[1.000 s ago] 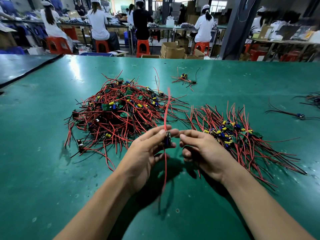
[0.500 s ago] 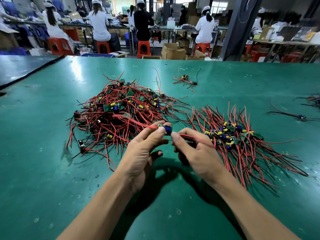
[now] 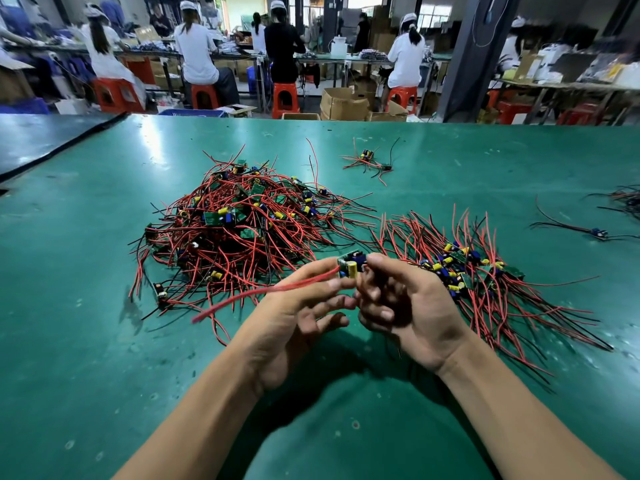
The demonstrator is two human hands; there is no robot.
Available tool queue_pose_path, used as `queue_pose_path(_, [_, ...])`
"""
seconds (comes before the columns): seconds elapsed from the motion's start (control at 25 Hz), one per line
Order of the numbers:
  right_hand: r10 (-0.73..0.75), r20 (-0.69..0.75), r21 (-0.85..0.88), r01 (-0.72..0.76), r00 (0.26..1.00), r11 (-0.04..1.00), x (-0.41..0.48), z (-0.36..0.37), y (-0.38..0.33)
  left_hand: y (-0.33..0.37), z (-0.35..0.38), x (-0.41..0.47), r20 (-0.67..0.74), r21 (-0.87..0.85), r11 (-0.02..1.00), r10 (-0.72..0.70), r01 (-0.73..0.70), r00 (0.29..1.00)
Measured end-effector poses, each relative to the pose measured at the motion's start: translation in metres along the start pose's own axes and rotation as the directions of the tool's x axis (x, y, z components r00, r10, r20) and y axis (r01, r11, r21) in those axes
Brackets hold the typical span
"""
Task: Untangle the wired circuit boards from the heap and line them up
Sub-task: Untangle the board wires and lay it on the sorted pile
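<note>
A small circuit board (image 3: pixel 350 265) is held above the table (image 3: pixel 86 341) between both hands, in front of the person and between two wire piles. Its left end is pinched by the thumb and forefinger of the left hand (image 3: pixel 298 317), whose other fingers are loosely spread beneath. Its right end is pinched by the fingertips of the right hand (image 3: pixel 412 306), whose palm is turned upward and whose remaining fingers are curled inward. Both forearms are stretched forward from the bottom edge and are brought together at the board. A red wire (image 3: pixel 263 292) (blurred along its length) is trailed from the board leftward and down past the left hand, and its free end is seen near the fringe of the heap.

Bare green mat is left open beneath the hands and forearms, and widely to the left.

The tangled heap (image 3: pixel 235 230) of red and black wires and boards is spread just beyond the left hand. Just beside the right hand, a row of boards (image 3: pixel 485 278) is laid with its wires fanned outward. A small cluster (image 3: pixel 367 161) is set beyond the heap, and a single wired board (image 3: pixel 599 233) lies well apart to the right. Another tangle (image 3: pixel 627 199) is cut off by the right edge. A dark mat (image 3: pixel 41 143) is seen at the far left. Past the table's far edge, seated people (image 3: pixel 197 53), orange stools (image 3: pixel 285 98) and cardboard boxes (image 3: pixel 343 103) are visible.
</note>
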State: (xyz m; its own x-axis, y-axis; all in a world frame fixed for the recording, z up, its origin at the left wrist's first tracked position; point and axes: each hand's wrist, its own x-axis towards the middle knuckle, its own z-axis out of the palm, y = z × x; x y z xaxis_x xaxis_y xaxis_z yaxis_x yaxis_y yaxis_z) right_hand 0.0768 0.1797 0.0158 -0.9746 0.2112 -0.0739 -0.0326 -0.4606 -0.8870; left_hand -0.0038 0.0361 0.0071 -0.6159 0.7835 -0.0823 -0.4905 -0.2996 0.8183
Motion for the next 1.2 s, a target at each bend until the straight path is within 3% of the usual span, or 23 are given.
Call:
queue_pose_path(0.12, [0.096,-0.034,-0.095,-0.099,0.995,0.991,-0.001,-0.004,-0.002,0.006,0.005,-0.001,0.037,0.092,0.992,-0.091,0.088,0.995])
queue_pose_path(0.24, [0.122,-0.026,-0.188,-0.124,0.992,0.974,-0.001,-0.008,-0.001,0.003,0.006,-0.002,0.055,0.142,0.987,-0.089,0.080,0.995])
queue_pose_path(0.68, [-0.107,-0.054,-0.400,0.077,0.993,0.913,0.009,-0.018,0.007,-0.005,0.004,0.001,-0.011,0.172,0.973,-0.156,0.155,0.988])
queue_pose_path(0.96, [-0.089,-0.053,-0.366,0.063,0.995,0.928,0.009,-0.017,0.006,-0.006,0.003,-0.001,-0.046,0.161,0.974,-0.156,0.161,0.987])
queue_pose_path(1.2, [0.036,-0.019,-0.322,-0.040,0.999,0.946,0.006,-0.012,0.007,-0.013,0.003,0.000,-0.098,0.267,0.954,-0.111,0.133,0.989])
